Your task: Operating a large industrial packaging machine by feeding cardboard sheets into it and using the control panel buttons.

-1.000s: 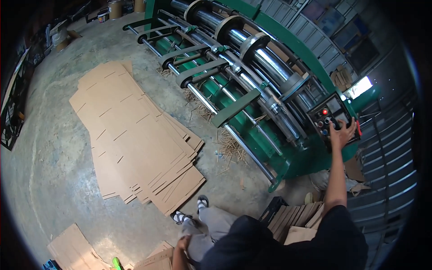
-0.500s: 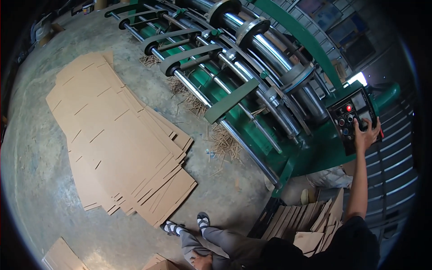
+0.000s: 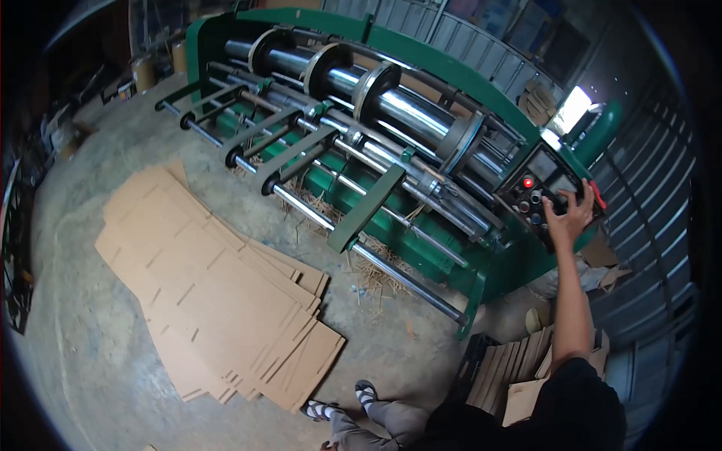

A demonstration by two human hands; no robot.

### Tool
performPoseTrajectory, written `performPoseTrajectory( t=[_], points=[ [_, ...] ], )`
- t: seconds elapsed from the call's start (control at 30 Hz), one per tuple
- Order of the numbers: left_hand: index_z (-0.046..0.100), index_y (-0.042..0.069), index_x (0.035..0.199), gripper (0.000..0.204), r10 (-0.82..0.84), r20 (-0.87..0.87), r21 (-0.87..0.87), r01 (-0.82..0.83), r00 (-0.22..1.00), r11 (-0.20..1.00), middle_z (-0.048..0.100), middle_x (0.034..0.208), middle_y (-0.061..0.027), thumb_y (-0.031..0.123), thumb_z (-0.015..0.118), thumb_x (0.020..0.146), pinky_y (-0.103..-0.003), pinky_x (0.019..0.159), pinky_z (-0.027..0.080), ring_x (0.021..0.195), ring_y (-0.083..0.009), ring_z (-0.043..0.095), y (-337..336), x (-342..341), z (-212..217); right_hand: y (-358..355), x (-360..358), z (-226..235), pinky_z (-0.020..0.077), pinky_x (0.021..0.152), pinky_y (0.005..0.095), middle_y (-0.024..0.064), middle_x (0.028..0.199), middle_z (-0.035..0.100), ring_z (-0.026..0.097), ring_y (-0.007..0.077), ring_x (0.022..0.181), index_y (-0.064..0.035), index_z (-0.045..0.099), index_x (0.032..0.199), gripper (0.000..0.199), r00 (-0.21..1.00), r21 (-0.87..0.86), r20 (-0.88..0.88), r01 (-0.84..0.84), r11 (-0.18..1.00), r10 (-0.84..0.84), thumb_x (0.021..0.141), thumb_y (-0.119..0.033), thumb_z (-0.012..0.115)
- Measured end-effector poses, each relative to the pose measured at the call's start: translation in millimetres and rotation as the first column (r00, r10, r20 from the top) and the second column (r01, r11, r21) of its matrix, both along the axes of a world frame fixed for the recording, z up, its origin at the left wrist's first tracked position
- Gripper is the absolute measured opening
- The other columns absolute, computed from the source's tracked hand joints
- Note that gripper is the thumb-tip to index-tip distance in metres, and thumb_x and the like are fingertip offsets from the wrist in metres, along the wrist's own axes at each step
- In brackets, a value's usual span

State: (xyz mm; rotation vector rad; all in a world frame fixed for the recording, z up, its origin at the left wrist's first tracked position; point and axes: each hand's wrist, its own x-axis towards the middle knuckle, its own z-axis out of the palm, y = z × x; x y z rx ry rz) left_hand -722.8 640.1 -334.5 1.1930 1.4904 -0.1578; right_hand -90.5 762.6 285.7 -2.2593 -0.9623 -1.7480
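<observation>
My right hand (image 3: 569,216) is stretched out to the control panel (image 3: 535,197) on the right end of a green machine (image 3: 492,274). Its fingers are spread over the panel's right side, with the thumb near the buttons; exactly which control it touches cannot be made out. A red light (image 3: 528,183) glows on the panel. Just a sliver of my left hand (image 3: 329,446) shows at the lower edge, beside my trouser leg, its fingers mostly out of the picture. The machine carries long steel shafts, thick rollers (image 3: 414,113) with ring-shaped collars, and flat belt arms (image 3: 368,207).
A spread stack of slotted brown cardboard sheets (image 3: 203,278) lies on the concrete floor at left. Cardboard strips (image 3: 376,274) litter the ground under the machine. Near my right side, a dark crate (image 3: 468,368) holds cardboard pieces (image 3: 500,368). Corrugated metal walling (image 3: 639,248) stands at right.
My view has swung, bringing more of the machine's far left end into sight. My right hand stays at the panel. My left hand has slipped mostly below the picture's edge.
</observation>
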Motion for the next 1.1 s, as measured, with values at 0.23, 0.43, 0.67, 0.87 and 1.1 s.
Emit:
performPoseTrajectory(
  t=[0.23,0.43,0.67,0.87,1.1],
  points=[
    [0.055,0.001,0.102,0.031,0.156,0.258,0.321,-0.237,0.953,0.917,0.061,0.077,-0.0098,0.026,0.058,0.084,-0.029,0.054,0.045,0.059,-0.0191,0.055,102.2,-120.3,7.3,-4.3,-6.3,17.3,0.0218,0.099,0.0477,0.0066,0.135,0.034,0.026,0.0287,0.128,-0.0148,0.058,0.083,0.032,0.99,0.086,-0.135,-0.031,0.996,0.043,0.061,-0.032,0.074],
    [0.05,0.001,0.11,0.037,0.342,0.13,0.088,-0.354,0.931,0.931,0.06,0.086,-0.0129,0.024,0.058,0.082,-0.03,0.057,0.048,0.07,-0.0228,0.059,171.9,-131.5,49.5,-14.6,-8.1,24.0,0.0202,0.1,0.0476,0.0069,0.135,0.032,0.024,0.0283,0.128,-0.0138,0.058,0.084,0.034,0.981,0.105,-0.186,-0.045,0.993,0.064,0.062,-0.034,0.073],
    [0.052,0.006,0.11,0.037,0.374,0.147,-0.034,-0.373,0.916,0.927,0.06,0.076,-0.0067,0.026,0.061,0.081,-0.025,0.043,0.038,0.062,-0.0155,0.057,175.1,-93.2,66.7,-11.7,-6.3,25.7,0.0198,0.101,0.0475,0.0075,0.134,0.033,0.025,0.0283,0.128,-0.0143,0.058,0.084,0.032,0.978,0.106,-0.198,-0.051,0.993,0.071,0.063,-0.033,0.073],
    [0.051,0.003,0.111,0.041,0.182,0.142,-0.089,-0.17,0.973,0.981,0.062,0.081,-0.0096,0.026,0.063,0.079,-0.027,0.047,0.041,0.066,-0.0171,0.059,155.2,-54.2,84.8,-12.7,2.7,24.0,0.0193,0.101,0.0471,0.0076,0.134,0.034,0.025,0.0283,0.128,-0.0151,0.058,0.084,0.031,0.979,0.135,-0.187,-0.056,0.989,0.081,0.062,-0.032,0.073],
    [0.054,-0.001,0.107,0.039,0.2,0.215,-0.022,-0.2,0.956,0.98,0.063,0.082,-0.0115,0.026,0.061,0.081,-0.027,0.05,0.043,0.068,-0.0181,0.059,177.1,-56.8,72.5,-10.3,10.4,27.1,0.0196,0.101,0.046,0.0075,0.133,0.036,0.027,0.0282,0.127,-0.0161,0.059,0.083,0.031,0.973,0.187,-0.195,-0.086,0.979,0.122,0.06,-0.031,0.074]
  ],
)
